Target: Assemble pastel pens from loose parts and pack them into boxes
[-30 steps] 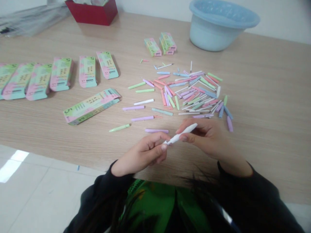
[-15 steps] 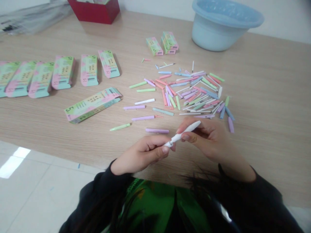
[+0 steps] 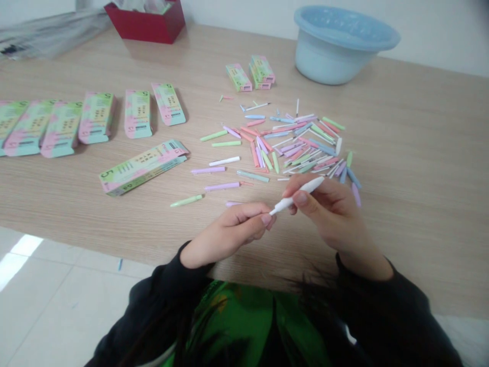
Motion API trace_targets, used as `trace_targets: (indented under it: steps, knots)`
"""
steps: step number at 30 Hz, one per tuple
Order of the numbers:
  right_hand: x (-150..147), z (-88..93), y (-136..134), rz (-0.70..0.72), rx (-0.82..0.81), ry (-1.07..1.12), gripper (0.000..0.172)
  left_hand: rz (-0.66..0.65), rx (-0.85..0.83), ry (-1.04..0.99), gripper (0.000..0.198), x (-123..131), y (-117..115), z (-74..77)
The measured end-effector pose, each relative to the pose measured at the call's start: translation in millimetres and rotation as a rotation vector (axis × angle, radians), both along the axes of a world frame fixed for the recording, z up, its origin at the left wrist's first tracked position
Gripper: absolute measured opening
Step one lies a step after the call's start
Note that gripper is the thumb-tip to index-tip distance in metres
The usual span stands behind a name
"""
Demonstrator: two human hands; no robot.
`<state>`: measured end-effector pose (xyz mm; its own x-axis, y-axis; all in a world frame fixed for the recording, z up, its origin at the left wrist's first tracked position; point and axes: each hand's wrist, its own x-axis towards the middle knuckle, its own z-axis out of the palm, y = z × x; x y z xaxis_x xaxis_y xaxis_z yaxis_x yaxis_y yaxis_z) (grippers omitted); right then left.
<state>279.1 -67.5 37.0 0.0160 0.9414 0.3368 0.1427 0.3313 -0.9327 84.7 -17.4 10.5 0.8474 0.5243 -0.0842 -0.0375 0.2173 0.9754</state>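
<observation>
Between the thumb and fingers of my right hand (image 3: 332, 216), a white pen (image 3: 311, 186) is held at a slant, its thick end up to the right. Its narrow lower end meets the fingertips of my left hand (image 3: 235, 227). Those fingers are closed round a small white pen part, mostly hidden by the thumb. Just beyond my hands lies a loose heap of coloured pen barrels and thin white refills (image 3: 301, 148). A purple pen piece (image 3: 233, 204) is partly covered by my left hand, and a light green pen (image 3: 186, 201) lies to its left.
An elongated carton (image 3: 143, 168) with an open end flap lies left of the pens. Several similar cartons (image 3: 95, 117) stand in a row behind it. Small stacked boxes (image 3: 262, 71), a blue basin (image 3: 324, 61) and a red box (image 3: 148, 25) are farther back.
My right hand has shifted slightly up and right with the white pen. The white piece that showed in my left hand is now mostly hidden by the fingers. The view has shifted a little.
</observation>
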Motion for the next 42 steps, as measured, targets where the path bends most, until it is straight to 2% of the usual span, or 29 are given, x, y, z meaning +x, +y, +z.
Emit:
trace_targets:
  steps: [6, 10, 12, 14, 16, 19, 21, 24, 27, 30, 33, 36, 39, 42]
  knots:
    - [11, -0.4, 5, -0.105, -0.001, 0.087, 0.018, 0.003, -0.011, 0.037, 0.037, -2, 1, -5.8]
    - [20, -10.3, 17, -0.149, -0.055, 0.151, 0.021, 0.058, 0.005, 0.097, 0.038, -2, 2, -11.1]
    - [27, -17.9, 22, -0.214, -0.085, 0.130, 0.025, 0.086, 0.005, 0.129, 0.037, -2, 2, -13.7]
    - [34, -26.1, 26, -0.305, -0.129, -0.011, 0.034, 0.110, 0.011, 0.155, 0.034, -1, 2, -16.5]
    - [37, -35.4, 29, -0.341, -0.208, -0.320, 0.040, 0.130, 0.019, 0.172, 0.033, -1, 1, -19.7]
    - [32, -52.2, 32, -0.274, -0.273, -0.797, 0.036, 0.155, 0.025, 0.184, 0.031, 1, 0, -23.7]
    - [24, -63.0, 33, -0.251, -0.263, -0.910, 0.027, 0.167, 0.037, 0.188, 0.031, 2, -1, -25.0]
    - [18, -69.5, 33, -0.289, -0.260, -0.916, 0.011, 0.180, 0.066, 0.190, 0.034, 3, -1, -24.8]
    - [18, -61.3, 30, -0.308, -0.238, -0.767, 0.020, 0.193, 0.074, 0.194, 0.034, 3, -1, -23.7]
    - [13, -47.9, 25, -0.125, -0.242, -0.401, 0.036, 0.177, 0.077, 0.184, 0.034, 4, 0, -23.8]
    - [3, -40.4, 20, 0.001, -0.221, -0.172, 0.033, 0.137, 0.086, 0.159, 0.034, 6, 0, -25.7]
    - [-4, -40.7, 17, 0.001, -0.216, -0.109, 0.032, 0.130, 0.087, 0.151, 0.031, 8, -1, -27.0]
    - [1, -43.5, 17, -0.008, -0.246, -0.009, 0.034, 0.118, 0.061, 0.162, 0.027, 5, -1, -24.4]
    - [19, -42.5, 17, -0.120, -0.220, 0.142, 0.028, 0.067, -0.003, 0.185, 0.027, -4, 2, -17.0]
